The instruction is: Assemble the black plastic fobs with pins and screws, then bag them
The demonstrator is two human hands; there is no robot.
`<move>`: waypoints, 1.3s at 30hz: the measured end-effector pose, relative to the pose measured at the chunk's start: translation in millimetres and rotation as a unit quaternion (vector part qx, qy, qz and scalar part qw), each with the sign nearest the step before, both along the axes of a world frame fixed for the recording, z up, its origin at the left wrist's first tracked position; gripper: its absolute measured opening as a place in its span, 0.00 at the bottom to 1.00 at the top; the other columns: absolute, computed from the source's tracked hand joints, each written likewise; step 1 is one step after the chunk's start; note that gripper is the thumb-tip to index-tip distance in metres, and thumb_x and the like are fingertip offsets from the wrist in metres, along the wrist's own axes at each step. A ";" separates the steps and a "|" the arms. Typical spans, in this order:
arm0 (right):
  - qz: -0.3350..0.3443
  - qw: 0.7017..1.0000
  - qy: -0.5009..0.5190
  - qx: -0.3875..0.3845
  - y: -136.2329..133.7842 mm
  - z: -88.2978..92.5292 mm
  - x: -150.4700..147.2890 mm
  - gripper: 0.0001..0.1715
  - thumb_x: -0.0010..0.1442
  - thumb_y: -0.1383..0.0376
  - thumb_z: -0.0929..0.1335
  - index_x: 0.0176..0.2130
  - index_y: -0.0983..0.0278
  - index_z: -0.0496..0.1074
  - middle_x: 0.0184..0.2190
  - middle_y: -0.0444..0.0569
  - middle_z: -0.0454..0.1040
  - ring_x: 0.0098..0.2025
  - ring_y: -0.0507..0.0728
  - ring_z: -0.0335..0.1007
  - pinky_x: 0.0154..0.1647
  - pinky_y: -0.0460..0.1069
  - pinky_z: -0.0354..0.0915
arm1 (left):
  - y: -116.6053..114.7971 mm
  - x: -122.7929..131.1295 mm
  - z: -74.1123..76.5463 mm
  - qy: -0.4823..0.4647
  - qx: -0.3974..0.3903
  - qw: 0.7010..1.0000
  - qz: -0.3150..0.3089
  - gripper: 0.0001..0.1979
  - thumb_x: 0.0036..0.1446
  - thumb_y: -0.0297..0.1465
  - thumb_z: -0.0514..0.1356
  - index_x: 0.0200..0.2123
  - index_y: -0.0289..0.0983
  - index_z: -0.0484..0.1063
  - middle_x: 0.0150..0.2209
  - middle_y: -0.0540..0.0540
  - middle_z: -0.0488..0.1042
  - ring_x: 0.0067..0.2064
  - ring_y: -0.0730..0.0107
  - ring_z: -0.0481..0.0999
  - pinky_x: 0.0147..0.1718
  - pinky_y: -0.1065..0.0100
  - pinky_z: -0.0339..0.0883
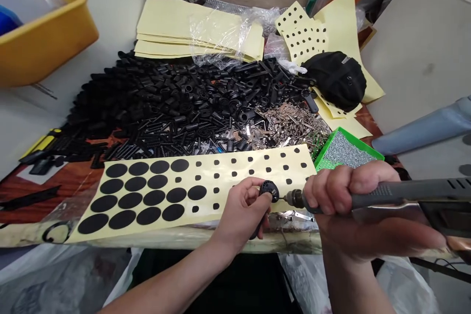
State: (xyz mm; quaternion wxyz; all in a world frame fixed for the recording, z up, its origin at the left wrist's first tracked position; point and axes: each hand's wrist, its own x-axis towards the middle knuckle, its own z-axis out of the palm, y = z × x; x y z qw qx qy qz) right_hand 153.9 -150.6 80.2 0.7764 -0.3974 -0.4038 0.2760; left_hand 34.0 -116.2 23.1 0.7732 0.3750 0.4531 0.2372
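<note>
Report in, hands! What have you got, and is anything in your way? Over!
Left hand: pinching round black part. Right hand: gripping power driver, tip at part, contact unclear. Nothing visibly blocking the tip.

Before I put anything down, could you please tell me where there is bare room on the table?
A small patch of brown table shows between the black strip and the dotted yellow sheet. That sheet's part beyond the left hand also bears nothing loose. Behind it, black parts and metal pieces crowd the table.
</note>
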 end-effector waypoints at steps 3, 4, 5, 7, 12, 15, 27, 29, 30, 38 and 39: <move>0.004 1.000 0.012 -0.003 1.7 -1.1 -3.1 0.27 0.44 0.45 0.74 0.25 0.61 0.63 0.14 0.34 0.58 0.12 0.47 0.52 0.13 0.44 0.58 | -1.2 -0.6 -3.7 -0.006 0.000 1.000 0.000 0.15 0.45 0.36 0.61 0.35 0.36 0.66 0.17 0.57 0.65 0.13 0.77 0.63 0.06 0.78 0.55; 0.006 1.000 0.014 -0.006 2.2 -1.6 -3.6 0.27 0.43 0.46 0.75 0.25 0.61 0.63 0.14 0.34 0.58 0.12 0.47 0.52 0.13 0.44 0.58 | -1.6 -0.8 -5.0 -0.009 0.001 1.000 0.002 0.14 0.45 0.36 0.61 0.35 0.36 0.66 0.17 0.57 0.65 0.13 0.77 0.63 0.06 0.78 0.55; 0.006 1.000 0.014 -0.008 2.6 -2.1 -3.9 0.27 0.43 0.45 0.75 0.25 0.61 0.63 0.14 0.34 0.58 0.12 0.47 0.52 0.13 0.44 0.57 | -2.0 -1.0 -6.2 -0.012 0.002 1.000 0.004 0.14 0.45 0.36 0.62 0.35 0.36 0.66 0.17 0.57 0.65 0.13 0.77 0.63 0.06 0.78 0.55; 0.006 1.000 0.006 -0.010 2.9 -3.1 -3.8 0.27 0.43 0.45 0.74 0.25 0.61 0.62 0.14 0.33 0.57 0.12 0.47 0.51 0.13 0.44 0.57 | -2.7 -1.2 -7.8 -0.017 0.004 1.000 0.007 0.14 0.45 0.36 0.62 0.35 0.36 0.66 0.17 0.57 0.65 0.12 0.77 0.63 0.06 0.78 0.55; 0.007 1.000 -0.001 -0.011 1.7 -4.6 -2.2 0.27 0.44 0.45 0.74 0.25 0.61 0.62 0.14 0.33 0.57 0.13 0.46 0.51 0.13 0.44 0.57 | -4.0 -1.7 -5.8 -0.021 0.006 1.000 0.000 0.15 0.45 0.36 0.61 0.36 0.35 0.66 0.17 0.57 0.64 0.13 0.77 0.64 0.05 0.78 0.54; 0.014 1.000 0.003 -0.012 0.5 -4.7 -1.4 0.27 0.44 0.46 0.75 0.25 0.61 0.63 0.15 0.34 0.59 0.13 0.46 0.52 0.14 0.44 0.58 | -3.7 -1.8 -3.5 -0.021 0.002 1.000 -0.005 0.14 0.45 0.36 0.61 0.35 0.35 0.66 0.17 0.57 0.64 0.13 0.77 0.64 0.06 0.78 0.55; 0.074 0.997 -0.007 -0.025 5.0 -10.7 -5.1 0.15 0.53 0.58 0.72 0.29 0.61 0.63 0.16 0.34 0.59 0.15 0.46 0.55 0.17 0.43 0.58 | -3.5 -2.8 4.8 -0.008 -0.033 0.999 0.023 0.15 0.45 0.35 0.62 0.35 0.35 0.66 0.17 0.57 0.65 0.13 0.77 0.65 0.07 0.79 0.54; 0.085 0.996 -0.006 -0.035 7.2 -12.8 -6.0 0.15 0.53 0.59 0.73 0.29 0.61 0.63 0.16 0.34 0.60 0.16 0.46 0.56 0.17 0.44 0.59 | -3.2 -2.1 4.9 -0.010 -0.039 0.999 0.032 0.15 0.45 0.34 0.62 0.36 0.35 0.66 0.16 0.57 0.65 0.13 0.77 0.64 0.06 0.79 0.53; 0.085 0.996 -0.004 -0.039 8.6 -13.3 -6.6 0.15 0.53 0.59 0.73 0.29 0.61 0.63 0.16 0.34 0.60 0.16 0.47 0.56 0.17 0.44 0.58 | -3.0 -1.7 4.4 -0.010 -0.040 0.999 0.035 0.15 0.44 0.34 0.62 0.35 0.35 0.66 0.16 0.57 0.65 0.12 0.77 0.64 0.06 0.79 0.53; 0.024 0.998 0.022 -0.057 18.0 -16.4 -10.6 0.19 0.49 0.55 0.75 0.27 0.59 0.63 0.15 0.34 0.58 0.14 0.46 0.53 0.14 0.43 0.55 | -4.7 1.3 -1.0 0.023 -0.001 0.999 0.038 0.12 0.45 0.34 0.61 0.33 0.36 0.66 0.16 0.58 0.63 0.12 0.77 0.63 0.06 0.78 0.54; 0.019 0.998 0.028 -0.059 17.9 -17.6 -11.3 0.20 0.48 0.53 0.75 0.27 0.60 0.63 0.16 0.34 0.58 0.14 0.46 0.54 0.14 0.43 0.55 | -5.1 1.8 -1.5 0.024 0.008 0.999 0.035 0.12 0.46 0.34 0.61 0.34 0.35 0.66 0.16 0.58 0.63 0.12 0.77 0.63 0.06 0.77 0.54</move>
